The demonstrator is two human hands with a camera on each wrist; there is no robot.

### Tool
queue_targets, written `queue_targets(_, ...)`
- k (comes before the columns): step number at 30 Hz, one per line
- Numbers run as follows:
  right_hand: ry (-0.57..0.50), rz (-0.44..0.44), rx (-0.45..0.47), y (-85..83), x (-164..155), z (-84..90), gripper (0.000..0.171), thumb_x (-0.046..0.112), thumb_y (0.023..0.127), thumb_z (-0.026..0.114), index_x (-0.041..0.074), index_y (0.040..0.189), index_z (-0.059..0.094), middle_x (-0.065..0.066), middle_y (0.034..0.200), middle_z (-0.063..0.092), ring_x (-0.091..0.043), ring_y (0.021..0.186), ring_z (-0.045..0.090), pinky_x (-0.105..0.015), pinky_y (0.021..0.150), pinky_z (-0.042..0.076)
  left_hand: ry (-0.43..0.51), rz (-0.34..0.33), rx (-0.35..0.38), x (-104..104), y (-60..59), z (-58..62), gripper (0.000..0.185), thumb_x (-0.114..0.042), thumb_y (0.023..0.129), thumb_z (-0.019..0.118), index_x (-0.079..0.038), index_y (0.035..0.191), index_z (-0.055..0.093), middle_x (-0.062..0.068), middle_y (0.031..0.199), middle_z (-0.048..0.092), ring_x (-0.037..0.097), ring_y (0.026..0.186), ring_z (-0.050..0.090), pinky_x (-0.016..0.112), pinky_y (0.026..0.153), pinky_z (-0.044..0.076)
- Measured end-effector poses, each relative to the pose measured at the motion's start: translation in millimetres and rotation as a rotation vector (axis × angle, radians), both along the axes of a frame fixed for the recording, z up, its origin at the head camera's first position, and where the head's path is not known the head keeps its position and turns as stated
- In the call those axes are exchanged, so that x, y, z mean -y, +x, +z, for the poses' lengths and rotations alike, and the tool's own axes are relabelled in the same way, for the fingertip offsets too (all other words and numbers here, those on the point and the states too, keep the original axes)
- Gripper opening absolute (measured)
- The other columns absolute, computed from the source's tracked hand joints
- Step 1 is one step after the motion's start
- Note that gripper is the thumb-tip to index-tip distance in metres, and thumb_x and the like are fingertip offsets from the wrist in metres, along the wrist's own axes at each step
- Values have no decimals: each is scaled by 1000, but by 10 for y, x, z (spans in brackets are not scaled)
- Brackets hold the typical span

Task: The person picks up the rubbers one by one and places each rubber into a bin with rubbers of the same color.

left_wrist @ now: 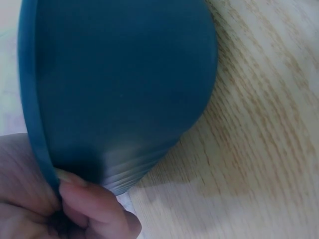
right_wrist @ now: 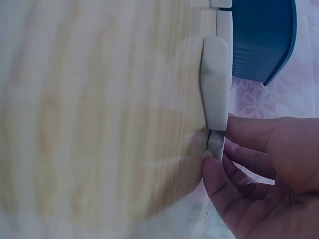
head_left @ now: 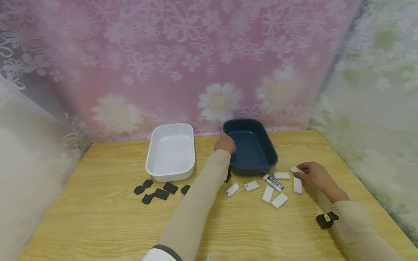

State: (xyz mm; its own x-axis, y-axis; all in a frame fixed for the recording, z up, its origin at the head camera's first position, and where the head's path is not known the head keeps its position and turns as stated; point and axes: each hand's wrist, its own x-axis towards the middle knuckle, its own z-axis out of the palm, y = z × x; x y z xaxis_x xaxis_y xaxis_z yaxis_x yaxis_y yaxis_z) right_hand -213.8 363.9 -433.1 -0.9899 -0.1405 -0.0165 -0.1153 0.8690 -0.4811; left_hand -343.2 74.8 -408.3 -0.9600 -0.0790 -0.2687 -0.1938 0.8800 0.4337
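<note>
Black pieces [head_left: 159,189]: six small dark pieces lie loose on the counter [head_left: 98,217], just in front of the white tray; none is in a tray.
White tray [head_left: 171,151]: at the back left of the counter, nothing in it.
Left hand [head_left: 225,143]: reaches forward and pinches the near left rim of the blue tray; the left wrist view shows the fingers [left_wrist: 94,209] clamped on the rim edge.
Blue tray [head_left: 249,146]: at the back, right of the white tray and just apart from it, resting on the counter, nothing inside.
White erasers [head_left: 270,188]: a loose scatter of white blocks just in front of the blue tray, one with a printed sleeve [head_left: 273,182]; all lie on the counter.
Right hand [head_left: 315,175]: at the right end of the scatter, fingertips closed on the far-right eraser [head_left: 295,169]; in the right wrist view the thumb [right_wrist: 214,174] and fingers nip its end while it lies on the wood.
Progress: by my reading, sorting has barely begun; both trays are bare and every piece is outside them, so all is left to do.
Surroundings: flowered cloth hangs behind and at both sides; a small black clip-like thing [head_left: 326,219] sits by the right sleeve.
In the way: neighbouring erasers lie close to the pinched one; otherwise the path to the blue tray looks free.
</note>
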Motion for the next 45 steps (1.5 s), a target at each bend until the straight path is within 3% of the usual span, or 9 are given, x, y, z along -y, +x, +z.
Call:
queue_targets(4,1,16,22,9,1,15,40,19,92,64,-16,111,59,-25,98,62,-36,85,60,-47,71,48,4,7,-6,-2,5,-17,66,-27,91,60,0,142,27,11,83,67,21,73,64,34,58,50)
queue_targets(7,-9,28,21,-3,25,36,39,18,94,62,-17,111,58,-26,99,61,-37,85,59,-47,70,49,10,20,-5,19,75,61,66,-25,91,60,-2,143,27,10,86,68,21,76,64,32,60,50)
queue_targets(15,-18,22,-202,-96,203,258,37,18,97,57,-14,116,58,-30,106,56,-41,88,57,-52,71,47,24,8,-29,34,132,109,67,-24,91,62,-1,144,27,10,88,68,21,77,64,32,62,50)
queue_targets(20,-34,70,-266,-226,475,502,37,20,98,57,-11,118,59,-28,107,55,-38,88,56,-52,71,45,12,21,-38,64,124,102,66,-24,91,62,-1,142,28,9,89,68,22,79,65,34,65,52)
queue_targets(24,-44,113,-273,-331,679,603,38,21,97,58,-10,119,59,-28,110,55,-38,90,57,-53,72,45,11,27,-31,64,128,120,63,-24,92,60,-2,142,28,8,85,68,20,75,64,32,62,51)
queue_targets(35,-106,194,-238,-756,1070,447,35,22,95,61,-6,116,63,-23,106,60,-34,88,61,-50,73,48,-16,34,-6,30,140,180,58,-25,93,59,-4,139,30,4,68,64,15,58,57,29,50,43)
queue_targets(45,-75,263,-213,-985,1286,261,30,16,92,65,-8,110,65,-22,101,60,-35,87,60,-50,77,47,-55,48,-26,-5,146,163,64,-29,91,62,-3,140,31,6,92,70,18,83,66,31,67,53)
